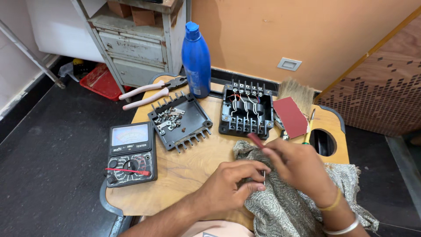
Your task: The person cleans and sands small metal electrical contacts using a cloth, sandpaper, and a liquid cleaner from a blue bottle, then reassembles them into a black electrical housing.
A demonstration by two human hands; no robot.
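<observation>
1. The small metal piece (263,175), a thin bright strip, stands near upright between your hands, over the patterned cloth (289,206) at the table's near edge; its long axis runs roughly vertical.
2. Your left hand (228,186) pinches its lower end between thumb and forefinger.
3. Your right hand (298,169) is closed around a red-handled tool (255,140), handle pointing up-left toward the open black terminal box (247,109).
4. It looks like you're working the piece; next calls for a steady pinch.

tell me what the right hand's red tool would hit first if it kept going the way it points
Likely the open black terminal box: the red-handled tool in the right hand angles up-left toward its near edge, though depth is hard to judge.
</observation>
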